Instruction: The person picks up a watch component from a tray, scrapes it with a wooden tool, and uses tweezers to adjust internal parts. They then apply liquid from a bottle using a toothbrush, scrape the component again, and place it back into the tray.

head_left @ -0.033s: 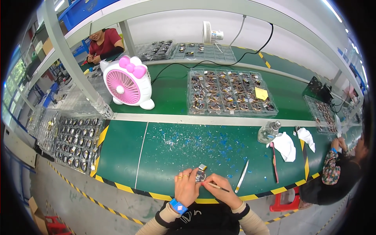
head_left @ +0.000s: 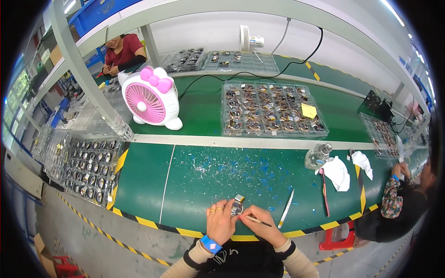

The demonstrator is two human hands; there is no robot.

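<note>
Near the front edge of the green table [head_left: 143,190], my left hand [head_left: 220,220] is closed on a small round electronic part [head_left: 237,207]. A little yellow-and-silver block [head_left: 239,198] sticks out at the part's far side. My right hand [head_left: 262,222] pinches a thin brown pen-like tool [head_left: 257,221]. Its tip points at the round part, but the fingers hide whether it touches. White tweezers [head_left: 287,208] lie to the right of my right hand. Beyond both hands, white and blue scraps [head_left: 241,169] are scattered over the tabletop.
A clear tray of round parts [head_left: 271,126] sits behind a pale rail, beside a pink-and-white fan [head_left: 150,99]. At right are a glass bottle [head_left: 317,156], white tissue [head_left: 337,173] and a pink toothbrush [head_left: 325,194]. Stacked trays [head_left: 92,171] stand left. Two other people work nearby.
</note>
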